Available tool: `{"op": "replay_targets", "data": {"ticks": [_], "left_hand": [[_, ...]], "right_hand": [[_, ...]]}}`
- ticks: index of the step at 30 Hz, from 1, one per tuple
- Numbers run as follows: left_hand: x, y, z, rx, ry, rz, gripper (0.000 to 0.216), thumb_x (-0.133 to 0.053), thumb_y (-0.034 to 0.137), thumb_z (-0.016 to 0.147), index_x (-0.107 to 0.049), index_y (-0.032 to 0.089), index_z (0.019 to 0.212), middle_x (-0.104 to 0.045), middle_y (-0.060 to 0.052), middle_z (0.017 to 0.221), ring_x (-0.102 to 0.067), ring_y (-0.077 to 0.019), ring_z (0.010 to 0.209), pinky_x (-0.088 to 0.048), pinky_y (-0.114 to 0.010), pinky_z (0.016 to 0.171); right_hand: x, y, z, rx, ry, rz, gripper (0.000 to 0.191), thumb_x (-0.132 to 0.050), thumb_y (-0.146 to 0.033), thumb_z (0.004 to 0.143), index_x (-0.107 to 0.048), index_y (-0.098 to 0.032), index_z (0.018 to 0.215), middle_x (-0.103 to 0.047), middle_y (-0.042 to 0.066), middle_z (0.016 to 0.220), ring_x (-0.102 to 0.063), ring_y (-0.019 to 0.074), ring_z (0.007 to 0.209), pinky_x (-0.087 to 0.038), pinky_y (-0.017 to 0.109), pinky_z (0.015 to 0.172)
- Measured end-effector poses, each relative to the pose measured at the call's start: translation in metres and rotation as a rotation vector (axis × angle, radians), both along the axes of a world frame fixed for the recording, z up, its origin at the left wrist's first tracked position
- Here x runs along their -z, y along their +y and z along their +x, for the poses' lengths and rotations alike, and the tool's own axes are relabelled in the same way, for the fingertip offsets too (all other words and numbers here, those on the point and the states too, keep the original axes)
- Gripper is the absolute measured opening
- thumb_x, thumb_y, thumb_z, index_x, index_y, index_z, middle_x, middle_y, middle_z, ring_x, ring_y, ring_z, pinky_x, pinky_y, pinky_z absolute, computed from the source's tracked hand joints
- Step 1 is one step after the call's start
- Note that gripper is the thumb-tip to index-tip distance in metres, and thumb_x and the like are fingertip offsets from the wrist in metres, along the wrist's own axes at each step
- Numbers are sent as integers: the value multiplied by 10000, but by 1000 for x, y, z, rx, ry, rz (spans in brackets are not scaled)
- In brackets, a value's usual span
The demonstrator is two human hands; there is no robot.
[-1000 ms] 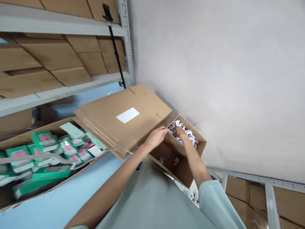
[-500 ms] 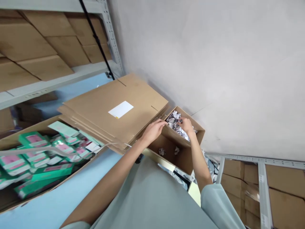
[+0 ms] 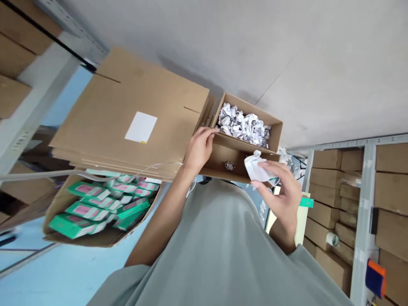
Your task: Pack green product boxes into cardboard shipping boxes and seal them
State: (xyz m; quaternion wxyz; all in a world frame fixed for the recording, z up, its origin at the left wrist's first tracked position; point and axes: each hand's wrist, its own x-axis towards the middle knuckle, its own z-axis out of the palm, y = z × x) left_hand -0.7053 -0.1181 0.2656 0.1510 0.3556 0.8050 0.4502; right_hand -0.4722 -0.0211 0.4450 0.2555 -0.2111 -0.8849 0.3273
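Observation:
My right hand [image 3: 282, 191] pinches a crumpled white sheet of paper [image 3: 257, 168] over the near cardboard box [image 3: 219, 154]. Inside that box lies a small paper ball [image 3: 229, 165]. Behind it stands a second cardboard box [image 3: 274, 127], filled with crumpled paper [image 3: 244, 124]. My left hand [image 3: 200, 146] has its fingers closed on the near left rim of that filled box. Under the same hand's left side is a stack of flat cardboard [image 3: 165, 106] with a white label [image 3: 140, 127].
A carton [image 3: 111, 242] of green-and-pink packets [image 3: 84, 210] sits at the left, a white cable [image 3: 63, 174] crossing above it. Shelves with boxes [image 3: 325, 185] stand at right, more at upper left. A grey wall [image 3: 318, 76] rises behind the boxes.
My right hand has come out of the paper-filled box, toward me and to the right, with a crumpled sheet. My left hand stays at the box rim. The camera view has turned.

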Motion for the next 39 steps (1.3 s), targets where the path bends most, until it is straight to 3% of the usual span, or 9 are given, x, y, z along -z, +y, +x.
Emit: {"op": "replay_targets", "data": {"ticks": [4,9,13,18,21,24,26,31,39], "left_hand": [[-2,1,0,3,10,6,331,-476,286,1117,-754,230,1287,-755,-88,1310,-719,-257,1236,-533,-372,1141],[-3,-5,1,18,11,-6,335,-480,334,1128,-745,238,1308,-748,-89,1341,-712,-255,1259,-532,-370,1152],[0,-6,-3,53,9,-11,351,-494,329,1110,-739,238,1343,-740,-92,1368,-698,-260,1297,-527,-387,1184],[9,-4,-12,86,-21,3,417,-535,332,1082,-699,222,1449,-728,-123,1449,-681,-290,1380,-510,-459,1243],[12,-13,-11,47,-51,38,586,-596,398,1072,-549,222,1629,-625,-155,1622,-604,-291,1507,-467,-458,1297],[11,-35,-6,-2,-46,36,717,-643,458,1051,-447,222,1699,-561,-181,1674,-597,-301,1519,-500,-453,1270],[10,-54,-1,-19,-22,-31,776,-700,487,1003,-458,216,1689,-610,-190,1601,-651,-323,1447,-543,-471,1221],[8,-85,8,-31,-4,-276,733,-694,466,955,-550,171,1611,-764,-160,1276,-779,-299,964,-640,-490,967],[-18,-90,9,10,95,-316,539,-583,463,1020,-684,239,1499,-779,-102,1158,-744,-267,886,-605,-428,887]], "right_hand": [[7,-16,-3,-47,-92,-135,504,-798,-348,1047,-655,-370,1530,-758,72,1437,-783,269,1217,-698,440,1026],[20,-13,0,-38,-149,-232,660,-739,-428,1084,-487,-391,1693,-621,94,1636,-826,210,1067,-711,413,1009],[38,2,22,222,-193,-159,563,-715,-494,1087,-588,-328,1610,-680,121,1546,-822,235,1093,-703,421,975],[83,21,60,616,-374,-28,603,-590,-639,1093,-670,-199,1497,-742,199,1411,-780,327,1181,-667,485,958],[109,20,77,758,-518,-16,662,-544,-667,1077,-687,-149,1465,-749,236,1402,-762,370,1197,-629,517,968],[123,9,86,828,-612,-37,583,-587,-591,1060,-731,-134,1391,-786,226,1340,-768,370,1150,-595,487,963],[127,0,88,864,-658,-53,480,-623,-524,1052,-769,-139,1297,-814,209,1268,-778,360,1094,-576,449,931],[126,-14,82,922,-764,-114,231,-641,-369,1066,-787,-191,1062,-858,141,1058,-793,311,961,-494,349,815],[108,-46,102,915,-725,-150,240,-578,-369,1056,-729,-228,933,-849,98,940,-783,278,845,-441,330,738]]}}
